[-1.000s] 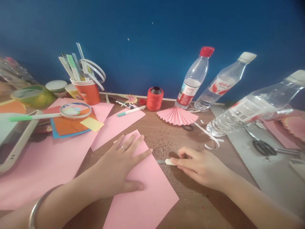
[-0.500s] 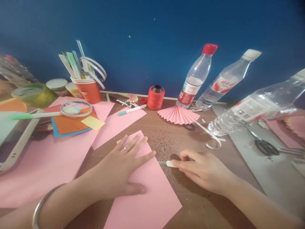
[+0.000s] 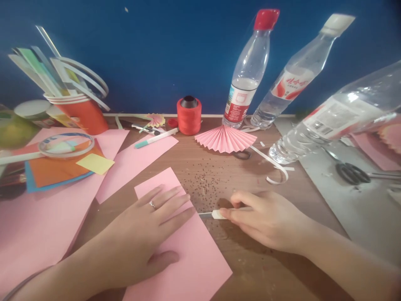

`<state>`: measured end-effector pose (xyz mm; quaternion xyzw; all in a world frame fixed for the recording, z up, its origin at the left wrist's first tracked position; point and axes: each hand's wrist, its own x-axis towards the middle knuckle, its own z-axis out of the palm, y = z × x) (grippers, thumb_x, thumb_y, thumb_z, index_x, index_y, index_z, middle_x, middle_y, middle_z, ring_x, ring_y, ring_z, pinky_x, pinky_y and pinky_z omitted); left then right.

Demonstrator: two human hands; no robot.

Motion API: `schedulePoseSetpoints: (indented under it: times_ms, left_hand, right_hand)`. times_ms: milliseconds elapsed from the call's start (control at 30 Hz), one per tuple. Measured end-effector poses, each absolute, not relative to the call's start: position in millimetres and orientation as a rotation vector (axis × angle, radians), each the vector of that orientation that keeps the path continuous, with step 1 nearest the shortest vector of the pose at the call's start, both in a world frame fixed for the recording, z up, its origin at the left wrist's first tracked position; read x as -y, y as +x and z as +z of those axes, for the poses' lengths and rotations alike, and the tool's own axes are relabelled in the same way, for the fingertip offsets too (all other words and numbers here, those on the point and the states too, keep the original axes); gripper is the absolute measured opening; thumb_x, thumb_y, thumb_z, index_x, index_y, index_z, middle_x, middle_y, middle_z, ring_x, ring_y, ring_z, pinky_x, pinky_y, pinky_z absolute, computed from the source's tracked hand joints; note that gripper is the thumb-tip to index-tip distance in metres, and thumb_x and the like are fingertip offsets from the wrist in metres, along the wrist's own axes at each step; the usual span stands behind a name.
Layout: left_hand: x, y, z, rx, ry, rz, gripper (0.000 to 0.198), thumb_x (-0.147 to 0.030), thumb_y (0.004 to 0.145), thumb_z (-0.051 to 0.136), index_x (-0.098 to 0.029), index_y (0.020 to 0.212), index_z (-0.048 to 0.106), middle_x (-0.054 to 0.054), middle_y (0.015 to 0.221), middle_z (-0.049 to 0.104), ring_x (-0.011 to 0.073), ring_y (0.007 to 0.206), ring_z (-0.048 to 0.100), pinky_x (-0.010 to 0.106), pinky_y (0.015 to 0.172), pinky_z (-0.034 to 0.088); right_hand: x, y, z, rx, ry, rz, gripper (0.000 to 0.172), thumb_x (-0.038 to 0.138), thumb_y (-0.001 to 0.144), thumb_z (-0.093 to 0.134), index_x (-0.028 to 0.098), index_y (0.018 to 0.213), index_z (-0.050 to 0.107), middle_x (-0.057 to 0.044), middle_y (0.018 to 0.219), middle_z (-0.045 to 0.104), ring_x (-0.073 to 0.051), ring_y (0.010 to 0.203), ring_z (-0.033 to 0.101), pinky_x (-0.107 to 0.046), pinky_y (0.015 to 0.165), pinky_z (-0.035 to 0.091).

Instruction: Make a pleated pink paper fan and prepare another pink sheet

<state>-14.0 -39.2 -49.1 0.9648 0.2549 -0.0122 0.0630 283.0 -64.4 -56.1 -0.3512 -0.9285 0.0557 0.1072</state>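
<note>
My left hand [image 3: 156,230] lies flat with spread fingers on a folded-looking sheet of pink paper [image 3: 200,267], pressing it to the table. A ring is on one finger. In my right hand [image 3: 266,221] is a craft knife [image 3: 217,214], its white end pinched between thumb and fingers. The knife's thin blade meets the paper's right edge, near my left fingertips; its tip is hidden, apparently under the sheet. Small dark specks [image 3: 203,184] are scattered on the table just beyond the blade.
A pleated pink paper fan [image 3: 225,140] lies behind the specks. Beside it stand a red thread spool [image 3: 189,117] and several plastic bottles [image 3: 241,100]. Black-handled scissors [image 3: 352,173] rest on a grey board at right. At left are a red cup [image 3: 83,117] of pens and more pink sheets [image 3: 40,225].
The camera view has shifted and come closer, so the bottles look larger and the cup sits further left. My left hand appears slightly lower on the paper. The knife stays at the paper's edge.
</note>
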Motion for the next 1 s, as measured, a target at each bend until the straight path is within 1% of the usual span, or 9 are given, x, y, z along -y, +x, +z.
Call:
schedulePoseSetpoints:
  times_ms: [100, 167, 267, 333, 667, 1000]
  left_hand:
    - [39.5, -15.2, -49.1, -0.808, 2.909, 0.005, 0.073, -0.043, 0.077, 0.058, -0.023, 0.141, 0.032, 0.004, 0.140, 0.044, 0.0298, 0.129, 0.037, 0.045, 0.110, 0.026]
    - [40.3, -15.9, -49.3, -0.855, 2.907, 0.002, 0.075, -0.045, 0.073, 0.060, -0.025, 0.141, 0.032, 0.004, 0.139, 0.045, 0.0308, 0.126, 0.040, 0.045, 0.107, 0.030]
    - [41.8, -15.9, -49.5, -0.959, 2.900, -0.038, 0.077, -0.048, 0.068, 0.062, -0.031, 0.138, 0.036, 0.005, 0.138, 0.045, 0.0338, 0.121, 0.044, 0.048, 0.097, 0.040]
    - [42.2, -15.2, -49.6, -0.990, 2.900, -0.053, 0.077, -0.050, 0.066, 0.063, -0.032, 0.137, 0.037, 0.006, 0.138, 0.044, 0.0351, 0.119, 0.046, 0.049, 0.092, 0.043]
    - [40.2, -12.3, -49.5, -0.971, 2.855, -0.024, 0.073, -0.049, 0.069, 0.063, -0.033, 0.135, 0.039, 0.005, 0.138, 0.044, 0.0335, 0.125, 0.040, 0.047, 0.096, 0.040]
    - [43.2, -13.6, -50.7, -1.022, 2.808, -0.056, 0.076, -0.050, 0.066, 0.065, -0.034, 0.135, 0.038, 0.004, 0.140, 0.043, 0.0350, 0.125, 0.040, 0.051, 0.097, 0.039]
  right_hand:
    - [63.5, 282.6, -57.2, 2.735, -1.022, 0.173, 0.032, 0.017, 0.089, 0.043, 0.025, 0.115, 0.061, -0.001, 0.081, 0.053, -0.009, 0.056, 0.044, -0.024, 0.050, 0.033]
    - [63.2, 281.4, -58.3, 2.745, -1.034, 0.174, 0.033, 0.016, 0.088, 0.044, 0.026, 0.115, 0.060, -0.001, 0.081, 0.052, -0.009, 0.057, 0.044, -0.024, 0.051, 0.034]
    - [63.3, 279.8, -60.4, 2.751, -1.059, 0.175, 0.034, 0.016, 0.088, 0.044, 0.027, 0.117, 0.059, -0.001, 0.083, 0.053, -0.009, 0.058, 0.045, -0.024, 0.051, 0.033]
    - [63.5, 279.2, -61.3, 2.745, -1.073, 0.173, 0.034, 0.016, 0.088, 0.044, 0.028, 0.117, 0.058, -0.001, 0.084, 0.053, -0.009, 0.057, 0.045, -0.024, 0.050, 0.033]
    - [63.6, 274.8, -59.8, 2.742, -1.116, 0.172, 0.030, 0.018, 0.089, 0.044, 0.027, 0.111, 0.061, 0.001, 0.082, 0.052, -0.008, 0.053, 0.040, -0.025, 0.047, 0.029]
    - [60.8, 270.2, -57.0, 2.729, -1.108, 0.140, 0.033, 0.018, 0.090, 0.042, 0.028, 0.116, 0.060, 0.000, 0.082, 0.054, -0.008, 0.053, 0.044, -0.024, 0.048, 0.032]
